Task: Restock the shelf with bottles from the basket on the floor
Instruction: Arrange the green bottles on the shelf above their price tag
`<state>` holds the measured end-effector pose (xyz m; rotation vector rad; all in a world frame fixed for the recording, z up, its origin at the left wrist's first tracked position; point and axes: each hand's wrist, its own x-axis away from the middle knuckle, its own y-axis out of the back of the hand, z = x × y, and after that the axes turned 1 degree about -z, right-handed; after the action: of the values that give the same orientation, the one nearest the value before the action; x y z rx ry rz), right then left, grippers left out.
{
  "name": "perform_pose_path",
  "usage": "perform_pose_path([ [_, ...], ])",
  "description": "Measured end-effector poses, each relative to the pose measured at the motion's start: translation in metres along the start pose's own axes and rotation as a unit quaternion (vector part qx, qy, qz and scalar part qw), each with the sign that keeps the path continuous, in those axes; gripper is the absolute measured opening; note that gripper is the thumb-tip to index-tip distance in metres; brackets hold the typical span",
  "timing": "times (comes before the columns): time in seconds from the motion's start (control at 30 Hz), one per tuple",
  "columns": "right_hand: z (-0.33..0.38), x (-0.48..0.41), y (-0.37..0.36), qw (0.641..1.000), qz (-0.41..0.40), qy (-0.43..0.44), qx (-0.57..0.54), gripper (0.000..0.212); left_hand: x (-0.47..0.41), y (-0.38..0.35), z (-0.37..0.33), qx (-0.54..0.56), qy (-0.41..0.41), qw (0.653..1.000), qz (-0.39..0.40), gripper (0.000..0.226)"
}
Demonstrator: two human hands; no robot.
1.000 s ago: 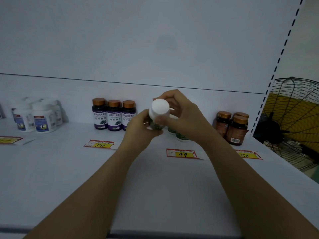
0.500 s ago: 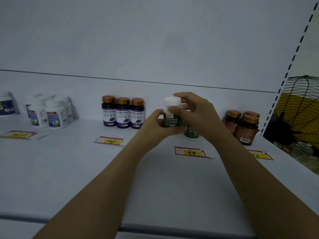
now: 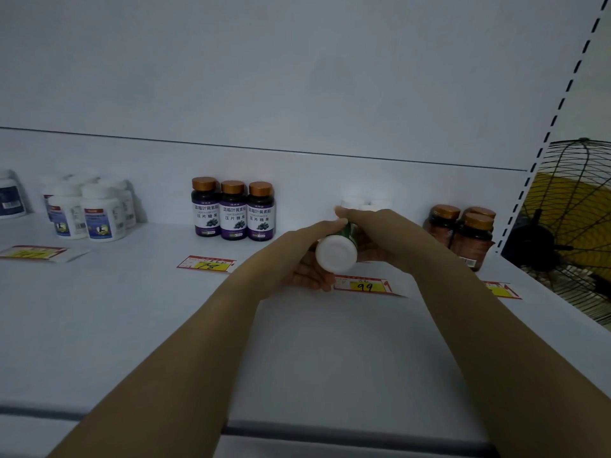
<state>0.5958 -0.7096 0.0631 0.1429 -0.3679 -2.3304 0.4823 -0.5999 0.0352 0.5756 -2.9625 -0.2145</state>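
A green bottle with a white cap [image 3: 336,253] is tipped over so that its cap faces me, just above the white shelf [image 3: 132,325]. My left hand [image 3: 297,259] cups it from below and the left. My right hand [image 3: 377,233] lies over its body from the right. Both hands hold it above the "99" price tag [image 3: 363,285]. Behind my hands the white caps of more green bottles [image 3: 367,204] show at the back wall. The basket is out of view.
Three purple-label bottles with gold caps [image 3: 233,211] stand behind a "78" tag [image 3: 206,264]. White bottles [image 3: 89,211] stand at far left, brown bottles [image 3: 468,233] at right. A wire fan guard [image 3: 575,226] lies beyond the shelf's right upright.
The bottle was upright in both hands half a second ago; it has tipped so that its cap faces me, and it sits lower, nearer the shelf.
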Motion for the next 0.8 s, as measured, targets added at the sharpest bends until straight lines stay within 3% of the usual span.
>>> perform_pose_path([
  [0.2,0.005,-0.004,0.003,0.990,-0.092,0.094,0.060,0.045,-0.004,-0.002,-0.001,-0.007,-0.059,0.998,0.004,0.058],
  [0.4,0.011,0.006,0.005,0.969,-0.068,0.235,0.044,0.031,-0.007,0.000,0.005,-0.079,-0.178,0.976,-0.097,0.048],
  [0.6,0.015,0.010,0.006,0.967,-0.044,0.244,0.064,0.033,-0.012,0.002,0.010,-0.157,-0.221,0.952,-0.145,0.054],
  [0.8,0.012,0.007,0.002,0.934,-0.120,0.251,0.227,0.037,-0.014,0.001,0.016,-0.228,-0.201,0.941,-0.150,0.057],
])
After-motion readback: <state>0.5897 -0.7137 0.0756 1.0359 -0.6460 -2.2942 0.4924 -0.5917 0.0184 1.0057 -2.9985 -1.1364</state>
